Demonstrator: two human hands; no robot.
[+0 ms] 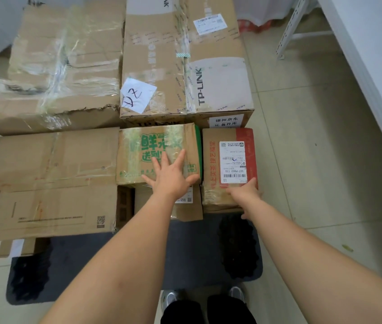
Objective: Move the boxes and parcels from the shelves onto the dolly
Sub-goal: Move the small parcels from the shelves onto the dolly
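Left hand point(170, 176) lies flat, fingers spread, on the green-printed box point(159, 153), apparently steadying it on the stack. Right hand point(246, 194) grips the near corner of the red-printed box point(228, 169), fingers curled over its edge, seemingly seating it beside the green one. Both boxes sit among others on the dolly point(136, 260), whose dark deck shows below. Legible: "TP-LINK" on the large box point(185, 61); a handwritten note point(137, 95), unclear; "507-P802 T70" on the shipping label point(233, 162).
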